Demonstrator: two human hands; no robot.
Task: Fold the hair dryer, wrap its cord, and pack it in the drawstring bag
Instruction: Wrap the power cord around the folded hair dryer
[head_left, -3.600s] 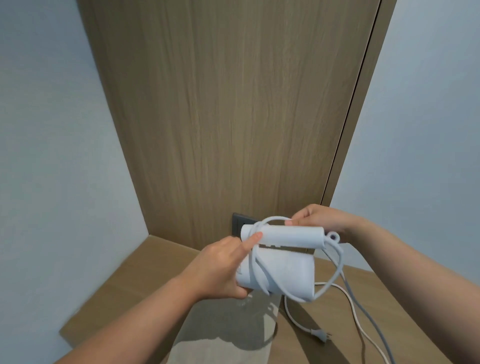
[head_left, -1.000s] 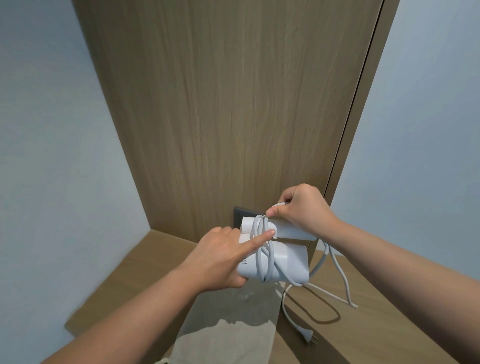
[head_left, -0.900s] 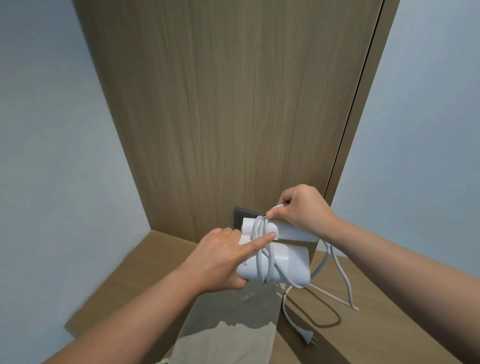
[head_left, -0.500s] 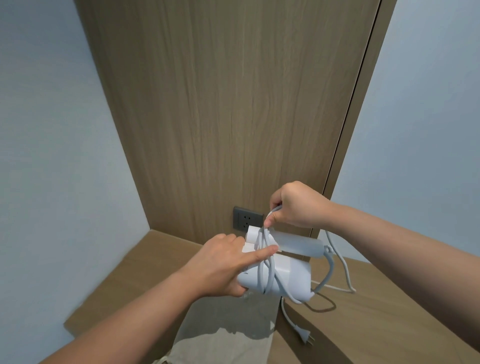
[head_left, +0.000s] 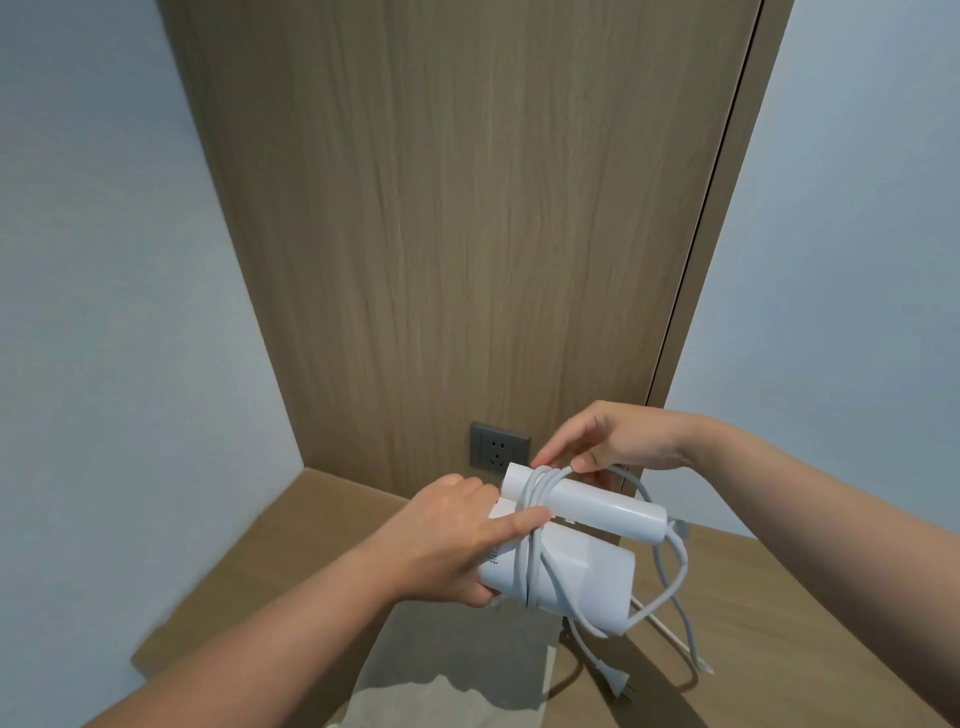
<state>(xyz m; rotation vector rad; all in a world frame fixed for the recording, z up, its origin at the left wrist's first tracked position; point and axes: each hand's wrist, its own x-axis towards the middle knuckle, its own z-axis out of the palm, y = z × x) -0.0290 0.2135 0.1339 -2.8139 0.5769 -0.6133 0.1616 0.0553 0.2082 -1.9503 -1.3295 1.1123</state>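
Note:
A white folded hair dryer (head_left: 592, 569) is held above the wooden shelf, its handle lying along the top of its body. My left hand (head_left: 462, 540) grips its left end, the index finger pressing the wound turns of pale grey cord (head_left: 535, 551). My right hand (head_left: 613, 439) pinches the cord at the handle's far side. A loose loop of cord hangs off the right, and the plug (head_left: 618, 686) dangles just above the shelf. A beige drawstring bag (head_left: 457, 670) lies flat on the shelf beneath the dryer.
A wooden shelf (head_left: 779, 613) fills the corner between pale blue walls. A tall wood panel stands behind, with a dark wall socket (head_left: 498, 449) near its base, just behind the dryer.
My right hand has carried the cord over the handle and down its far side, adding another turn. The loose cord has shortened and the plug has lifted closer to the dryer.

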